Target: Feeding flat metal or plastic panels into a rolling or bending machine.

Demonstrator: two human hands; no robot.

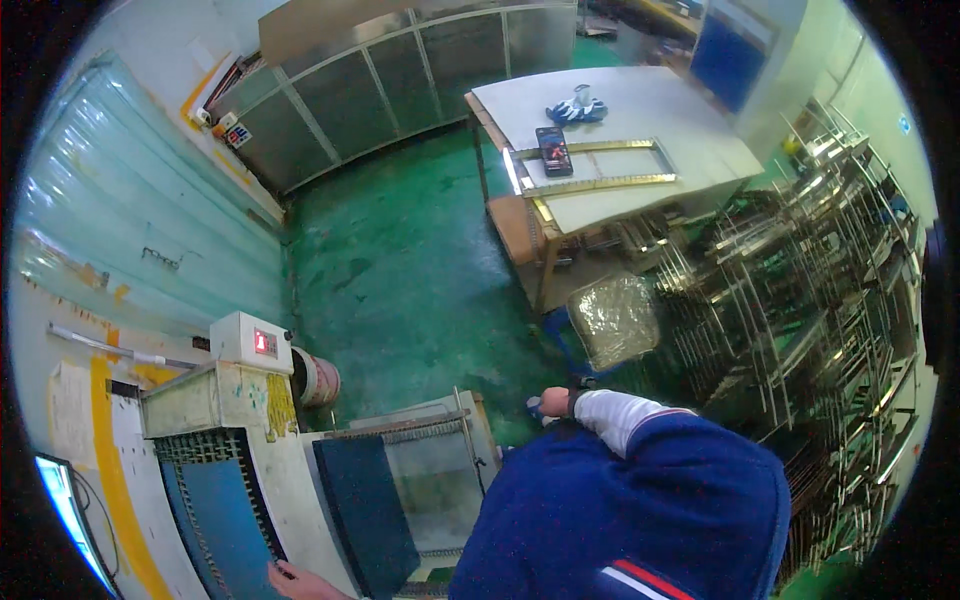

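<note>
At the lower left, my left hand (300, 583) reaches to the edge of a blue panel (215, 520) bordered by rows of small dark metal clips. Its fingers are closed at that edge, around a small dark bit I cannot make out. My right hand (555, 402) hangs low in front of my body, with a dark band at the wrist and a white sleeve (615, 418) above. Its fingers look curled, and anything inside them is hidden. Between my body and the blue panel stands a frame (440, 500) holding a dark blue sheet (365, 515).
A control box (245, 342) with a red display sits beside a bucket (317, 380). Farther off, a white table (700, 120) bears a phone (553, 152), a metal frame (610, 184) and gloves (577, 110). A plastic-covered stool (615, 318) and piled metal racks (800, 290) line the right.
</note>
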